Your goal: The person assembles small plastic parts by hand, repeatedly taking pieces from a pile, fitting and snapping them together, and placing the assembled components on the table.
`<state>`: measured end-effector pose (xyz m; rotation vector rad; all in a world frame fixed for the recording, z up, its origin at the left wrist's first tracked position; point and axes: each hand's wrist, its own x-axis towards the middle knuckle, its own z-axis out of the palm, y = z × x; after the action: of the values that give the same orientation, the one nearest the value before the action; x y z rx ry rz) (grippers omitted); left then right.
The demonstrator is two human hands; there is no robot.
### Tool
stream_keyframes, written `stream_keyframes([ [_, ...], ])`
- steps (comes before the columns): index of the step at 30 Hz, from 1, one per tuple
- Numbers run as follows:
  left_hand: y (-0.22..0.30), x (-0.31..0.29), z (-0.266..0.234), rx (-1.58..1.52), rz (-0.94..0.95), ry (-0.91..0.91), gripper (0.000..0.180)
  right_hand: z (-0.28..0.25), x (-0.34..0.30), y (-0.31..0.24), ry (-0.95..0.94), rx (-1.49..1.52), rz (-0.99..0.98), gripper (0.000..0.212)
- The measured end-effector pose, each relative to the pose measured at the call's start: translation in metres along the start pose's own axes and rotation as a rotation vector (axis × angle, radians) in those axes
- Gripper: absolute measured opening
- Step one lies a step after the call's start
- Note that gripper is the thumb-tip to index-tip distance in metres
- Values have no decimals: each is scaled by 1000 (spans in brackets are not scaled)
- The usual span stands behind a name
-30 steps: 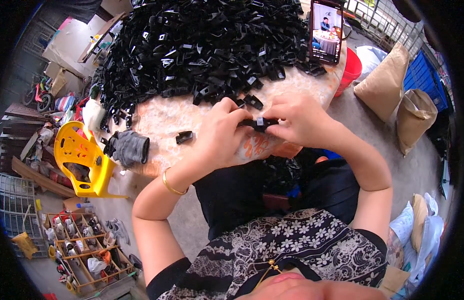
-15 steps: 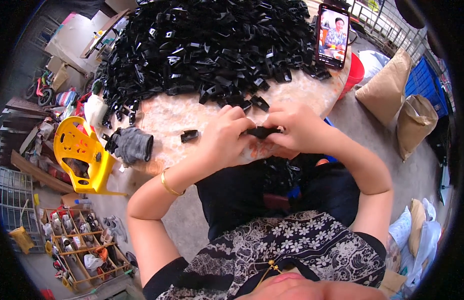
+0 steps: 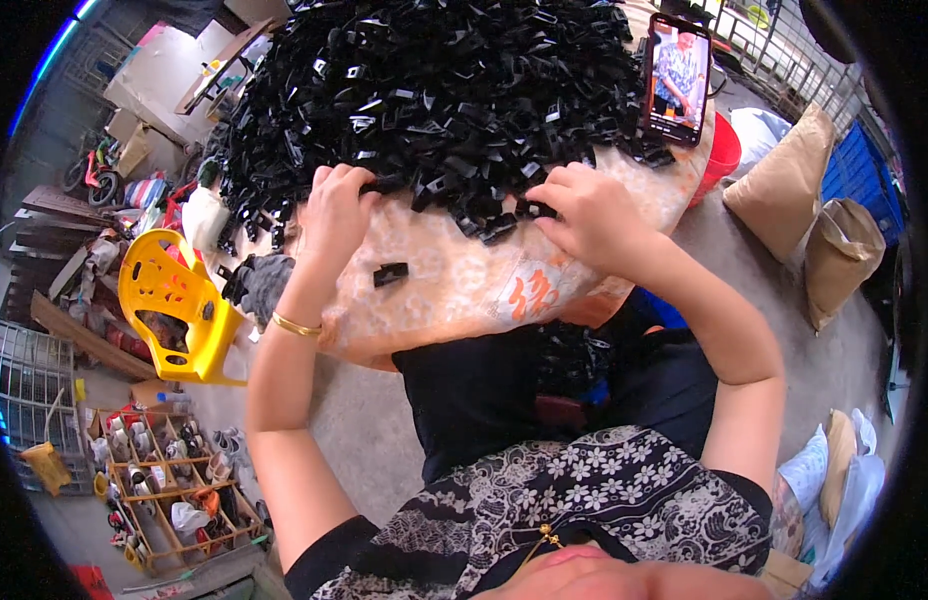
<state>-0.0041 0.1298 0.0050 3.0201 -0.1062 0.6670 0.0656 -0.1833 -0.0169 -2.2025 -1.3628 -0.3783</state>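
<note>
A large heap of small glossy black plastic parts [image 3: 434,110] covers the far side of the table [image 3: 444,270]. At the heap's near left edge is my left hand [image 3: 336,215], its fingers bent and pinched at a black part. My right hand [image 3: 592,215] is at the near right edge, with thumb and fingers closed on a small black plastic part [image 3: 537,210]. Between the hands, a few parts lie at the front of the heap. One single black part [image 3: 391,273] sits apart on the patterned tabletop, nearer to me.
A phone [image 3: 677,80] showing a video stands at the far right of the table. A grey cloth [image 3: 264,285] lies by my left forearm. Beyond the left edge stands a yellow chair [image 3: 174,300]; brown sacks [image 3: 784,180] stand right. More black parts [image 3: 574,355] are at my lap.
My hands were together over the table's front edge, around a black part. They have moved apart and away from me to the heap, and that part no longer shows between them.
</note>
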Motion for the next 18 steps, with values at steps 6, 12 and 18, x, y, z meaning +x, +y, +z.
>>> stream_keyframes([
  [6, 54, -9, -32, -69, 37, 142, 16, -16, -10, 8, -12, 235, 158, 22],
  [12, 130, -36, -23, -481, 163, -205, 17, -15, -8, -20, -153, 813, 345, 14],
  [18, 123, -41, -11, -564, 9, -213, 22, -6, -19, -20, -76, 601, 77, 19],
])
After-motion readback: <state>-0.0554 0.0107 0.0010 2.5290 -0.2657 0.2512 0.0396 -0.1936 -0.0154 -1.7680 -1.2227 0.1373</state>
